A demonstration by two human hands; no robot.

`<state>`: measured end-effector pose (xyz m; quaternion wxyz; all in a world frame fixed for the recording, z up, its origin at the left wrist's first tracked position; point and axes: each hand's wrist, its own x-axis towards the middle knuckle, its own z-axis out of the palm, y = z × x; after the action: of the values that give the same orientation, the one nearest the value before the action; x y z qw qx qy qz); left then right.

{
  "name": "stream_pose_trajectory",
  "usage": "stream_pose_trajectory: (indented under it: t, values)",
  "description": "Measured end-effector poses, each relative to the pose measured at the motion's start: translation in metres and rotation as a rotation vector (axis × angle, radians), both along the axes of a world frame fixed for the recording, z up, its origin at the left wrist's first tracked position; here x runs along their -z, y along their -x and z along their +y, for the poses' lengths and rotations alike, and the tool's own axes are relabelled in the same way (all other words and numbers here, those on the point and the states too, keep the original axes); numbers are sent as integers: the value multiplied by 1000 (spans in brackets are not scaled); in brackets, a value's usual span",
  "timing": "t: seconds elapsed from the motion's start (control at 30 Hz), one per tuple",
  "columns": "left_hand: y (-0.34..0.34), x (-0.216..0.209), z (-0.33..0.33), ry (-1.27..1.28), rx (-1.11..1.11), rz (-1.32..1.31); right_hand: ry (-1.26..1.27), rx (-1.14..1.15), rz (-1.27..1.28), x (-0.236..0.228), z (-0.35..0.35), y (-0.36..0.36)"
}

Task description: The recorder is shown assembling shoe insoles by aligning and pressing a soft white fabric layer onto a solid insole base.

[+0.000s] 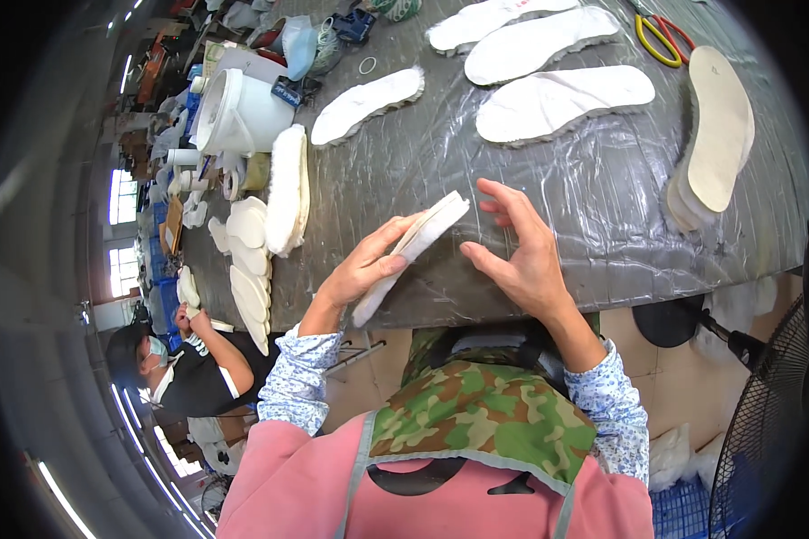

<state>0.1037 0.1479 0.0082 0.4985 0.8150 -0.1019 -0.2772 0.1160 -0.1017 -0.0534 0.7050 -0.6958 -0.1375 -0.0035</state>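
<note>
My left hand grips fleecy white insoles, pressed together and turned edge-up, thumb on the near side; how many layers there are I cannot tell. Just right of their upper end, my right hand is open, fingers and thumb spread and holding nothing. Beyond both hands, several white insoles lie on the dark, plastic-covered table, with a single insole to their left. A stack of beige insoles with fluffy undersides lies at the far right.
Scissors with yellow and red handles lie at the far right. Left are a white bucket, a fleecy insole stack and overlapping cream insoles. A masked co-worker sits beyond the left edge. A black fan stands at right.
</note>
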Motion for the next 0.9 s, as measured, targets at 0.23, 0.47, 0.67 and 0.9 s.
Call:
stream_pose_trajectory:
  t: [0.23, 0.47, 0.67, 0.9]
  values:
    - [7, -3, 4, 72, -61, 142, 10, 30, -265, -10, 13, -14]
    - [7, 0, 4, 97, 18, 116, 87, 83, -287, -2, 14, -3]
    - [18, 16, 17, 264, -96, 301, 94, 105, -240, -9, 20, -2]
    - [11, 13, 10, 321, -77, 415, 156, 49, -239, -20, 20, -18]
